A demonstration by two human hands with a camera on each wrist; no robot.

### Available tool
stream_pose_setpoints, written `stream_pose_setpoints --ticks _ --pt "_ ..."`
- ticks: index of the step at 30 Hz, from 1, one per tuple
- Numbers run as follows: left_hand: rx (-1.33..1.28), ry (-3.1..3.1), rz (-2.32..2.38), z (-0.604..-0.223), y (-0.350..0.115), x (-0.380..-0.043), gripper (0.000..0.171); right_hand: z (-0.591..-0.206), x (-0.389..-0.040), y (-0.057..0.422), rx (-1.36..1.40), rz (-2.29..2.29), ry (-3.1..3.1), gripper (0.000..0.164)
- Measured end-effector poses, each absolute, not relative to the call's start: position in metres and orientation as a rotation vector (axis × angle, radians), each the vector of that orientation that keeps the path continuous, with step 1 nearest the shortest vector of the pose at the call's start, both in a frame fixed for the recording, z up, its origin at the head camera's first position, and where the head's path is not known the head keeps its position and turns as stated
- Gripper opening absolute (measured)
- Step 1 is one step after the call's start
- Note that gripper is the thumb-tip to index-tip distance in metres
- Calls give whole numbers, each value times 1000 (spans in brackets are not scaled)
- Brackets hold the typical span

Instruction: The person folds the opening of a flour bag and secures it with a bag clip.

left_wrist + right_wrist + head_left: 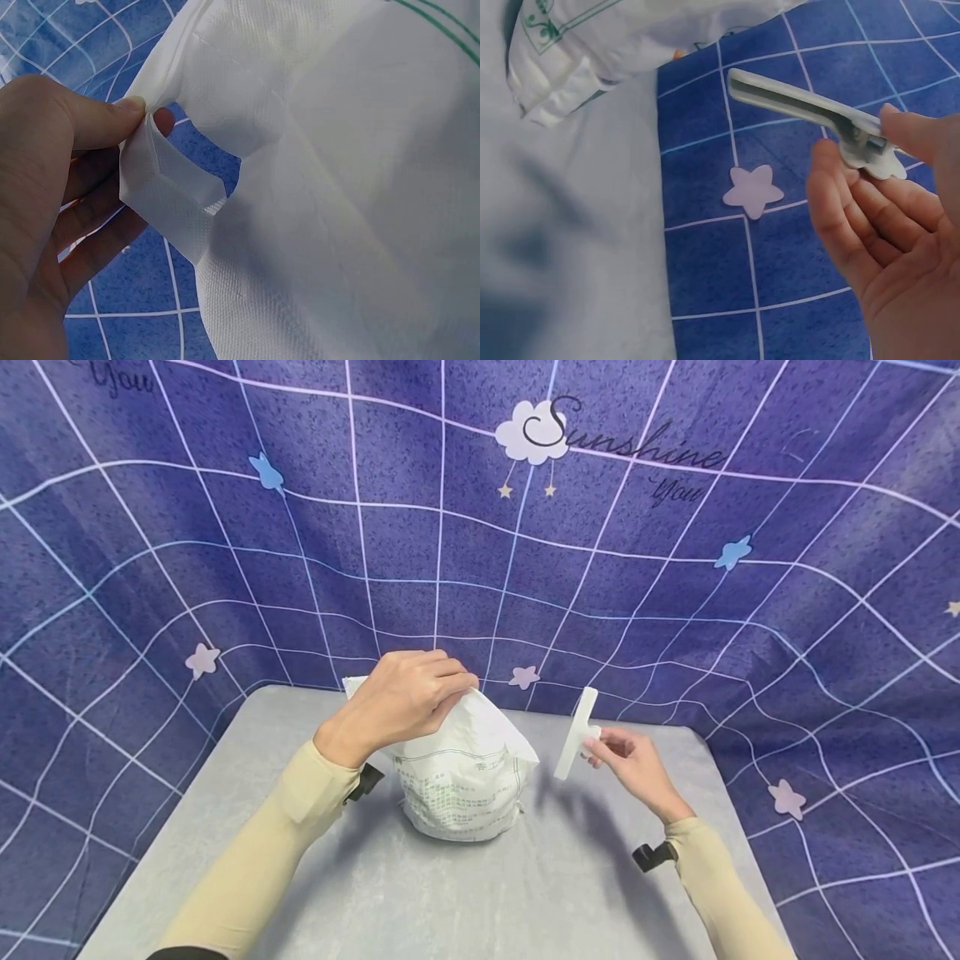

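Note:
A white woven bag (461,785) with green print stands full-bottomed on the table, its upper part drawn up to a corner. My left hand (412,693) pinches the bag's top edge between thumb and fingers. Beside that grip, the left wrist view shows the handle cutout in the bag's top (172,180). To the right of the bag, my right hand (630,764) holds a white bag clip (576,735) by its scalloped grip, the long bar slanting upward. In the right wrist view, thumb and fingertips pinch the clip (802,101) at its wide end, apart from the bag.
The grey tabletop (420,902) runs under both forearms. Behind it and along both sides hangs a purple-blue cloth (420,543) with grid lines, stars and lettering. Each wrist carries a small black camera, such as the right one (654,857).

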State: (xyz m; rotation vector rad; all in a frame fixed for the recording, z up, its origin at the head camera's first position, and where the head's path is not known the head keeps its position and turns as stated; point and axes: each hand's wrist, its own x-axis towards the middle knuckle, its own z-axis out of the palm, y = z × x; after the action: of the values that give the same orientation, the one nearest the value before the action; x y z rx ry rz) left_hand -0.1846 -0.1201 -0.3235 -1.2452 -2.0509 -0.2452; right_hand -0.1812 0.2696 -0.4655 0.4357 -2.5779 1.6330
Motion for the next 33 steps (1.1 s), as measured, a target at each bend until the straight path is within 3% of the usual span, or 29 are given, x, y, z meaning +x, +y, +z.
stream_pose_setpoints --ticks 16,33 --pt "-1243 -2035 -244 -323 -120 -185 18 -441 -180 254 475 1810 -2293 15" --pt "-1245 -2048 -237 -323 -120 -184 15 -426 -180 244 623 1707 -2154 6"
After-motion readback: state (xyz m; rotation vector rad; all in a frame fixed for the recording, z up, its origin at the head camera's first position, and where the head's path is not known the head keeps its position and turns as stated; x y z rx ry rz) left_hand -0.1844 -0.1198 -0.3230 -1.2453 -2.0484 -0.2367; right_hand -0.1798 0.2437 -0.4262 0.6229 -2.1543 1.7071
